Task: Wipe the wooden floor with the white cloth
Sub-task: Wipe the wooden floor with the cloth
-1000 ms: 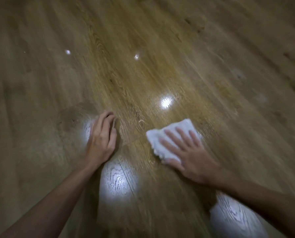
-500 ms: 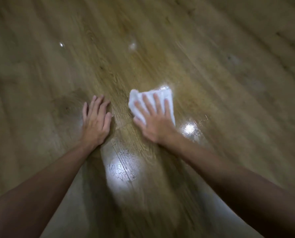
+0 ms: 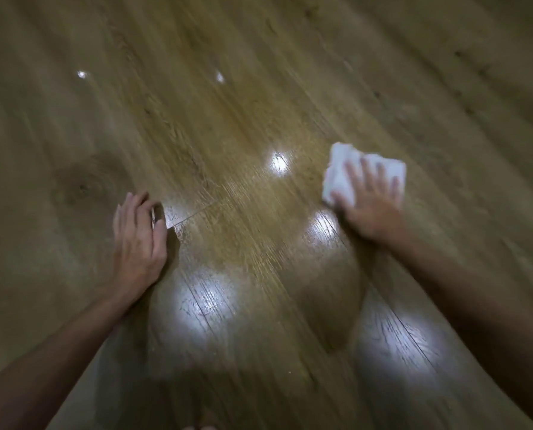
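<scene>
At the right of the frame, a little above the middle, the white cloth [image 3: 349, 173] lies folded flat on the wooden floor [image 3: 228, 135]. The right hand [image 3: 372, 201] presses down on it with straight, spread fingers [image 3: 367, 176]; the fingers lie across the cloth's near half, and the cloth's far edge and left corner show beyond the fingertips. The hand and cloth are blurred, so the exact fold of the cloth cannot be told. The right forearm runs from the hand down to the lower right corner of the frame.

At the left of the middle, the left hand [image 3: 139, 240] rests on the bare floor, well apart from the cloth. Its fingers lie close together and lightly bent, the tips touching the boards, and it holds nothing. Its forearm runs down to the lower left corner.

The floor is of brown planks with a dark grain, running slantwise from the lower right to the upper left. A plank joint shows just beside the left hand's fingertips. The surface is glossy: bright white reflections of lights [image 3: 279, 162] sit between the two hands, two larger ones lie lower in the frame, and two small ones glint in the upper left. A dark knot-like patch [image 3: 85, 184] marks the boards to the left of the left hand.
</scene>
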